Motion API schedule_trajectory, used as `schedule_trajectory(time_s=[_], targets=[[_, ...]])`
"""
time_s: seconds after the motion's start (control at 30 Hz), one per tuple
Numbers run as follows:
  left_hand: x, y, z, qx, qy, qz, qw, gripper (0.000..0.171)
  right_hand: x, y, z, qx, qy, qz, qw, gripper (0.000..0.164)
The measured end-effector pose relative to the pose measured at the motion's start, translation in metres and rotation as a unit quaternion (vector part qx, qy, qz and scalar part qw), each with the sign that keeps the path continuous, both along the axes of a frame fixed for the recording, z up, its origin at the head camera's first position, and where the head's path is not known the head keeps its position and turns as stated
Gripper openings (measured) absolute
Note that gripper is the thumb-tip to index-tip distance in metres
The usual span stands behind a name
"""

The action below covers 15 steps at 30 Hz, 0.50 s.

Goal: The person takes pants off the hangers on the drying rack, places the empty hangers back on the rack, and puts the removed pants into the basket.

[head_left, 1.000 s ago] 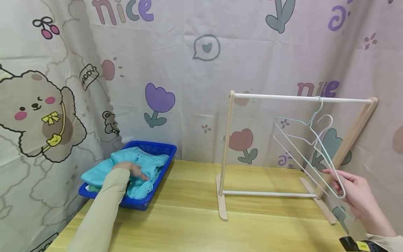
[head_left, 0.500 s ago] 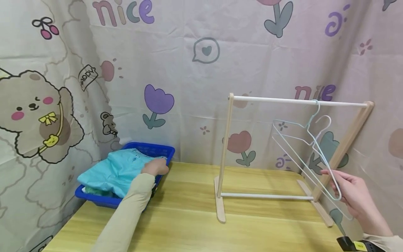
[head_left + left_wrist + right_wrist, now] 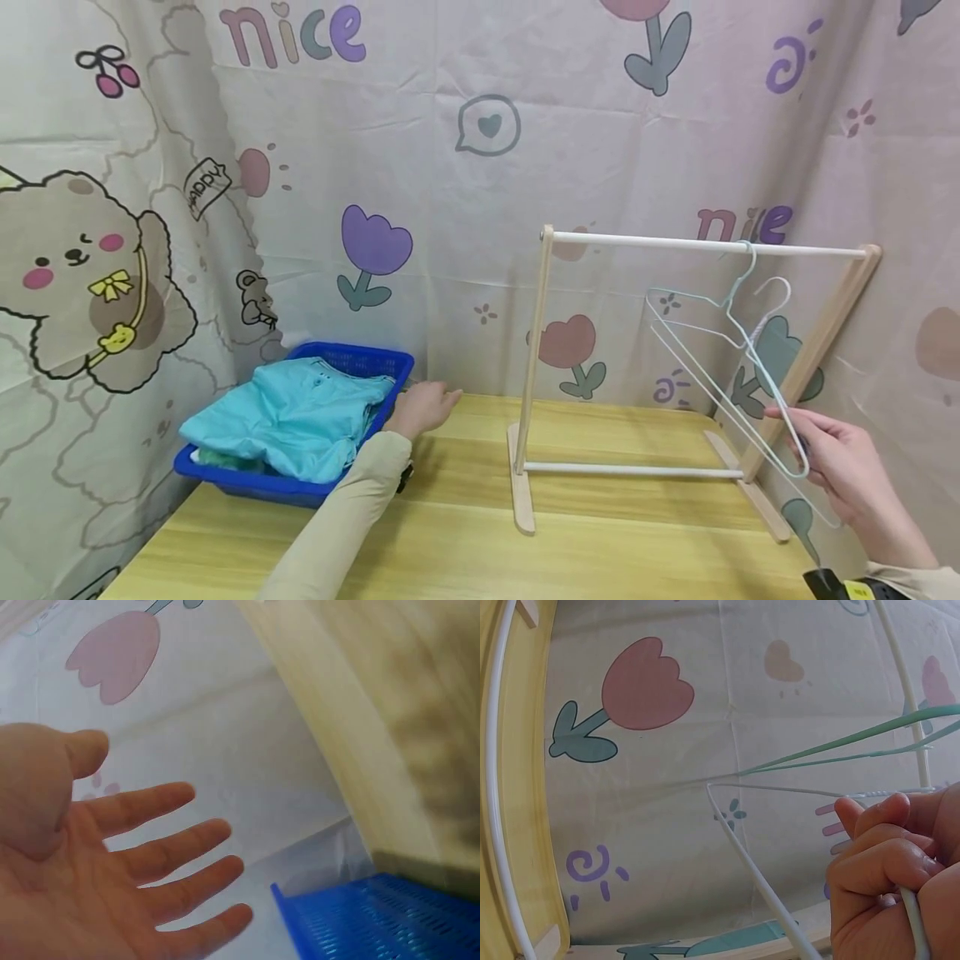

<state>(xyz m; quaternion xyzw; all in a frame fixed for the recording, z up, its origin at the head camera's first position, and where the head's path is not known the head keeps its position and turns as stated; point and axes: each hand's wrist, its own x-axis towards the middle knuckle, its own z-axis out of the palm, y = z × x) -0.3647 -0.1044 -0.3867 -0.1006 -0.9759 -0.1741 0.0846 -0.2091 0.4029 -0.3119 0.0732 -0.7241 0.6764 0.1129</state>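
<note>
My left hand (image 3: 423,408) is over the table just right of the blue basket (image 3: 360,358). Its fingers are spread and it holds nothing; the left wrist view shows the bare palm (image 3: 75,900). A light blue garment (image 3: 307,417) lies crumpled in the basket. On the right, my right hand (image 3: 847,458) grips a white clothes hanger (image 3: 757,876) near one lower corner. That hanger's hook is off the rod, under it. A mint-green hanger (image 3: 915,718) hangs by its hook from the rack's white top rod (image 3: 637,242), close beside the white one.
The wooden rack (image 3: 531,358) stands on the yellow wood-grain table (image 3: 442,542), with feet (image 3: 523,500) on both sides and a white lower bar (image 3: 630,471). A printed curtain (image 3: 465,250) closes off the back and sides. Something green (image 3: 225,458) shows beneath the garment.
My left hand has moved right, from on the light blue garment, across the basket's right rim, to over the table. The right hand keeps its grip on the white hanger, nearly still.
</note>
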Motion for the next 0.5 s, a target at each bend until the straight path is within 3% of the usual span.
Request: schedule_trajectory(time_s=[0.27,0.37,0.5], targets=[[-0.003,0.010,-0.008,0.021,0.054,-0.025,0.9980,0.039,0.000,-0.002,0.000,-0.002,0.006,0.004,1.000,0.020],[-0.003,0.014,-0.009,0.066,0.056,-0.054,0.9948,0.036,-0.001,-0.003,0.001,-0.003,0.007,0.006,1.000,0.021],[-0.002,0.021,-0.011,0.137,0.046,-0.099,0.9846,0.034,-0.002,-0.003,0.001,-0.009,0.010,0.007,1.000,0.021]])
